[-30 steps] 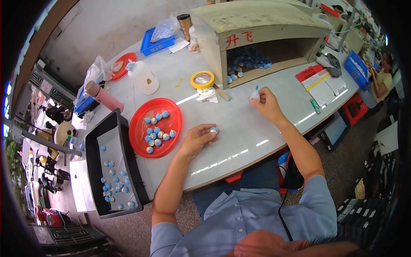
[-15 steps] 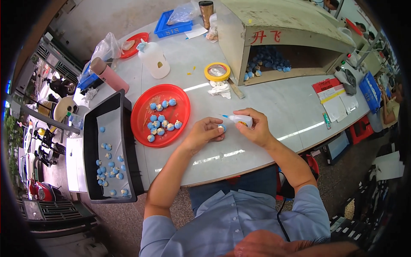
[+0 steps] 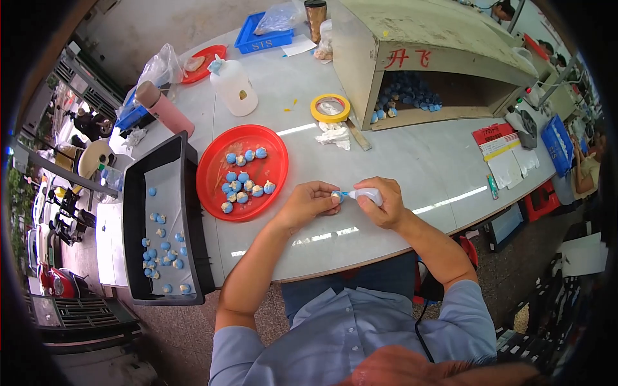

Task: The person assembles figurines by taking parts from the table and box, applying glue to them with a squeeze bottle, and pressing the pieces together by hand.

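Note:
My left hand point(image 3: 310, 201) pinches a small blue and white piece point(image 3: 336, 195) just above the white table point(image 3: 418, 161). My right hand point(image 3: 384, 204) grips a small white applicator tube point(image 3: 367, 193) with a blue tip, and the tip touches that piece. The two hands meet in front of me near the table's front edge. To their left lies a red round tray point(image 3: 212, 186) with several of the same blue and white pieces point(image 3: 241, 180).
A black rectangular tray point(image 3: 132, 212) at the left edge holds several blue pieces. A large beige box point(image 3: 360, 58) behind has blue pieces in its opening. A yellow tape roll point(image 3: 330, 107), white bottle point(image 3: 234, 87), pink cylinder point(image 3: 164, 108), blue bin point(image 3: 264, 40) and papers point(image 3: 505, 151) lie around.
A second ago my hands were apart, the right one reaching toward the box. They have come together in front of me, with the tube's tip now on the piece in my left hand.

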Tool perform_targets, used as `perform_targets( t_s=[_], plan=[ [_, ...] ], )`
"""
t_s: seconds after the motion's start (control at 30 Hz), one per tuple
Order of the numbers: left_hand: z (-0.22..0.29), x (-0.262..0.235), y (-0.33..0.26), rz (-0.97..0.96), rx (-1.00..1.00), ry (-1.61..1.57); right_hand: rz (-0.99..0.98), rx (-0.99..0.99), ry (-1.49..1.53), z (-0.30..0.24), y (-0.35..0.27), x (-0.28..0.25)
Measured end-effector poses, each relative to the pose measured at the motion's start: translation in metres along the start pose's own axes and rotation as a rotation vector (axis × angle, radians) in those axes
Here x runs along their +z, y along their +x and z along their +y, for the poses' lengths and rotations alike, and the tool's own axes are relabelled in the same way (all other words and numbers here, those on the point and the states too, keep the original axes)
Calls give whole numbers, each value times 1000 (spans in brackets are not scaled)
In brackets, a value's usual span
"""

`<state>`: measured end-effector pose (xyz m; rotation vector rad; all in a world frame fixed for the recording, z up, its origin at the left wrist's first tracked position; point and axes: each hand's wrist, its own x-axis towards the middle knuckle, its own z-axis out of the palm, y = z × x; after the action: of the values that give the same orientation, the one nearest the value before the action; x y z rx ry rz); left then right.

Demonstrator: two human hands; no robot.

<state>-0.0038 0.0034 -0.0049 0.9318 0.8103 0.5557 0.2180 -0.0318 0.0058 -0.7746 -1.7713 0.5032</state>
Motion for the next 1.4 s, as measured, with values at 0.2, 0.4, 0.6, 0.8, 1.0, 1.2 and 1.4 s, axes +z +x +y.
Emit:
perform_targets(
  t_s=[0.2,0.4,0.6,0.8,1.0,1.2,1.4],
  plan=[
    [3,2,-2,-2,5,4,-34,36,-29,4,-2,3],
    [1,3,-1,24,10,10,-45,-86,-157,5,-1,5],
    [2,3,0,63,30,-50,-25,-178,-254,0,1,3],
    [0,1,1,78,41,-57,-18,-230,-262,-2,1,4],
    [0,2,2,74,45,-60,-25,-220,-254,-2,1,3],
    [0,3,0,75,41,-47,-7,-225,-258,0,1,5],
    [1,4,0,71,41,-34,-13,-231,-250,1,0,5]
  ],
)
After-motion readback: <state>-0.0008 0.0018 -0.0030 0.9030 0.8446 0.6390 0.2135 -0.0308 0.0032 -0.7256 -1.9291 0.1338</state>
